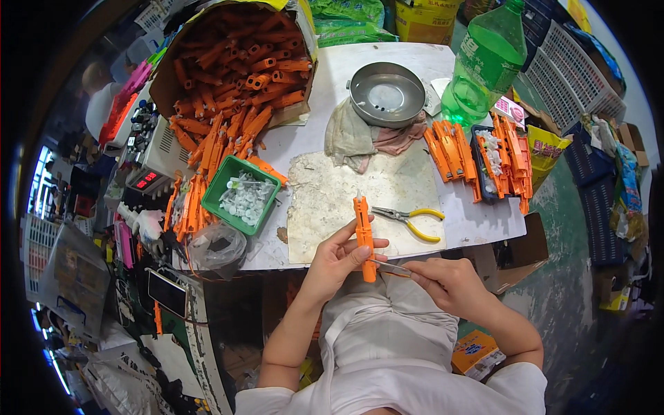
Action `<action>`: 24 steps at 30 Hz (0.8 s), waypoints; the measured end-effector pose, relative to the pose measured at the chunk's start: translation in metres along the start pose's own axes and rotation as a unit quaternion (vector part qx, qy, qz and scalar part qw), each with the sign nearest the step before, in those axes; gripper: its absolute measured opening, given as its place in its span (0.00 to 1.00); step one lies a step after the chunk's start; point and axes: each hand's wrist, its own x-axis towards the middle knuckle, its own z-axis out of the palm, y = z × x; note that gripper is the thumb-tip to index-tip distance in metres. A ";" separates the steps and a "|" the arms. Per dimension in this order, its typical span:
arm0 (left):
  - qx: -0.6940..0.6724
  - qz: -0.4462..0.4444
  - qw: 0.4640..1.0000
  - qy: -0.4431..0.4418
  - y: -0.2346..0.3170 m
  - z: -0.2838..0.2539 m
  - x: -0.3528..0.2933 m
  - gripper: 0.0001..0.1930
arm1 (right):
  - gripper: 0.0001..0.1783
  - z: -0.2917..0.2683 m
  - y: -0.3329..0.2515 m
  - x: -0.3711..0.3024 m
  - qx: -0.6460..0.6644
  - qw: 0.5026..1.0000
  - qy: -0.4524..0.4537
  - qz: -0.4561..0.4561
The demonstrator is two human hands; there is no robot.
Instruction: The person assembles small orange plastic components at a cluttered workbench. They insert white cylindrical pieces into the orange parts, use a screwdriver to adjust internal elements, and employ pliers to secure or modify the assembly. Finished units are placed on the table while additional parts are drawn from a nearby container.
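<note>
Just past the table's near edge, my left hand (333, 264) is closed round a long orange plastic part (364, 238), which stands nearly upright with a small pale piece at its top. In my closed right hand (445, 282) is a thin metal tool (394, 267) that looks like tweezers. Its tip meets the lower right side of the orange part; the exact contact is too small to make out. Yellow-handled pliers (408, 220) lie on the worn board (319, 207) beyond my hands.
A large box (309, 48) spills many orange parts (242, 76) at the left. Before it sits a green tray (223, 164) of small clear pieces. A metal bowl (387, 95) rests on rags (349, 135). At the right are more orange parts (453, 153) and a green bottle (486, 59).
</note>
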 end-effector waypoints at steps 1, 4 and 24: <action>0.011 0.003 1.000 0.002 0.000 0.000 0.000 0.31 | 0.10 0.000 0.001 0.000 0.010 1.000 0.004 -0.001; 0.007 0.002 1.000 0.004 0.004 -0.001 -0.003 0.31 | 0.10 -0.004 -0.001 0.002 0.040 0.999 -0.020 0.018; -0.022 -0.039 0.999 -0.007 0.010 -0.002 -0.001 0.28 | 0.17 -0.012 0.011 0.004 -0.188 0.965 0.087 -0.158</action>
